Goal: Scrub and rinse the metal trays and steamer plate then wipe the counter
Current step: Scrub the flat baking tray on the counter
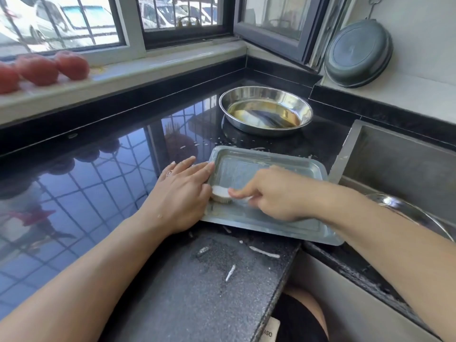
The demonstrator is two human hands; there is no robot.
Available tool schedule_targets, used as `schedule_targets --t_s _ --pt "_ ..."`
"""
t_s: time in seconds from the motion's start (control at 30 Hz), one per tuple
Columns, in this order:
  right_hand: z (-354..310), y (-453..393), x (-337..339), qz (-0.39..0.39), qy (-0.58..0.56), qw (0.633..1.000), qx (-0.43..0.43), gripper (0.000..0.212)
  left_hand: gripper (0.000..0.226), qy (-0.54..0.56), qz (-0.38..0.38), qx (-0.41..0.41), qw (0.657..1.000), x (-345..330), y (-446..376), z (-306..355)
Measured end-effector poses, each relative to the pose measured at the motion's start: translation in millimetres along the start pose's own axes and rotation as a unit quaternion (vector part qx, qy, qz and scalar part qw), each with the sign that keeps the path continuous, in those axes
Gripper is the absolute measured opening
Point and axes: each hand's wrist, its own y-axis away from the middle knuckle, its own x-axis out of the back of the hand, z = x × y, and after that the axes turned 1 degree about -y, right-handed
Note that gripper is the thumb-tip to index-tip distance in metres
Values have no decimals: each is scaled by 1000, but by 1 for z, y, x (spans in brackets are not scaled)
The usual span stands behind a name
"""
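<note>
A single wide-angle view from a camera worn on the person's head, looking forward and steeply down along both forearms, which enter from the bottom corners. It sits close over the work: the left hand (183, 191) and right hand (271, 193) fall near the middle of the picture, above a rectangular metal tray (271, 228) on a dark counter (98, 193). Beyond the hands the view reaches a round metal pan (265, 111) and the window (74, 21) at the top edge. To the right of the right hand a sink (404, 169) shows. Straight lines bow towards the edges.
</note>
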Motion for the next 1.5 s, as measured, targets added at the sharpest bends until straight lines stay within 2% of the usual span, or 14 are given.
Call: schedule_targets --t_s 0.13,0.33,0.5,0.7,0.8,0.9,1.03,1.1,1.23,1.5 --pt "0 21 -6 -23 -35 999 22 48 72 30 -2 8 1000 2 0 0" --pt "-3 25 11 -74 17 997 24 43 72 21 -3 13 1000 3 2 5" --pt "-21 14 0 -20 -7 999 37 42 75 21 -15 22 999 6 2 5" --pt "14 54 28 -104 -25 994 -36 40 71 20 -18 23 999 5 1 6" --pt "12 62 32 -91 -75 993 -32 39 71 14 -21 22 999 4 1 5" --pt "-4 50 15 -58 -26 998 3 40 73 31 -16 25 999 6 0 6" --pt "-14 35 0 9 -2 999 37 43 69 111 -11 46 993 13 1 6" --pt "-5 45 2 0 10 999 47 44 55 127 -4 57 990 17 2 7" --pt "15 77 17 -55 38 998 12 43 57 97 1 63 993 20 4 12" --pt "-26 29 -2 15 -20 998 53 45 58 75 7 64 995 21 5 15"
